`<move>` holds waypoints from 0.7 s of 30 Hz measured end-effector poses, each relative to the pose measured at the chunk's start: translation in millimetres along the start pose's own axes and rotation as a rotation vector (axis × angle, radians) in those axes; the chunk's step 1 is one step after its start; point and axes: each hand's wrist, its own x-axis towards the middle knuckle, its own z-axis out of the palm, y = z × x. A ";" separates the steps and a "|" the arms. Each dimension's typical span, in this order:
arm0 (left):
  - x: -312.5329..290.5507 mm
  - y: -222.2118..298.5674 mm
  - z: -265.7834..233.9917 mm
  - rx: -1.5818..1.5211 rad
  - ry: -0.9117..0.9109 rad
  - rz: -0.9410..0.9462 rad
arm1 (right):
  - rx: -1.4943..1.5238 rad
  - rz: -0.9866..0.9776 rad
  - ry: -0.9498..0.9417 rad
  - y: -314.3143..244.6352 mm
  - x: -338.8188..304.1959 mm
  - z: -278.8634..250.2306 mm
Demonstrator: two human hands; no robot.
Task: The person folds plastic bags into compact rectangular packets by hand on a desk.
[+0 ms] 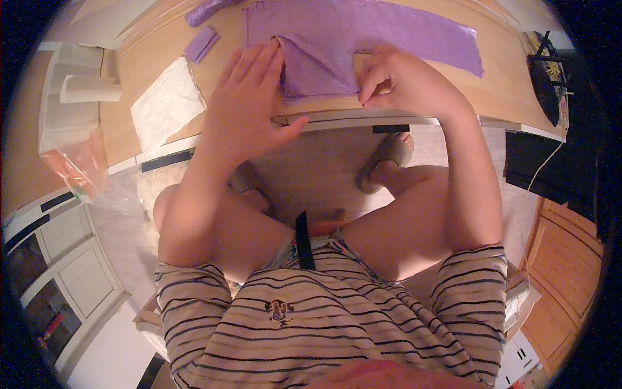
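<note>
A thin purple plastic bag lies spread along the far part of the wooden desk, with a creased, folded-over section reaching toward the near edge. My left hand lies flat at the left side of that section, fingers stretched out, thumb apart, fingertips touching its edge. At the section's right near corner, my right hand has its fingers curled, with thumb and forefinger pinched together at the plastic's edge. The exact pinch point is partly hidden by the fingers.
Left on the desk are a small folded purple piece, a purple roll and a white paper sheet. Further left are a white paper roll and a clear bag with orange contents. A black object stands right.
</note>
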 end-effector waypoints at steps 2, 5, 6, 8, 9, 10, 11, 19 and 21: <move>-1.9 -0.1 5.8 0.020 -0.022 0.020 | 0.028 0.010 0.008 0.3 -0.7 0.3; -2.8 -1.9 11.5 0.061 -0.037 0.032 | 0.089 0.048 0.016 2.9 -1.7 -1.2; -3.3 -2.8 11.9 0.083 -0.033 0.024 | 0.124 0.075 0.016 3.4 -1.6 -1.9; -3.9 -8.4 7.6 0.056 -0.025 0.004 | 0.102 0.086 0.090 0.6 -2.0 -5.9; -4.2 -10.6 6.0 0.030 -0.016 -0.017 | 0.079 0.096 0.164 -0.3 -1.8 -7.0; -5.0 -11.5 6.6 0.030 -0.017 -0.017 | 0.080 0.096 0.164 1.2 0.1 -6.4; -5.8 -12.5 8.2 -0.012 0.055 -0.056 | 0.043 0.157 0.274 4.7 3.8 -5.4; 6.8 -19.1 8.6 -0.066 0.265 0.027 | -0.121 0.378 0.441 10.8 26.2 -1.3; 7.1 -13.3 6.9 -0.121 0.217 -0.036 | -0.131 0.376 0.305 6.7 27.7 -5.2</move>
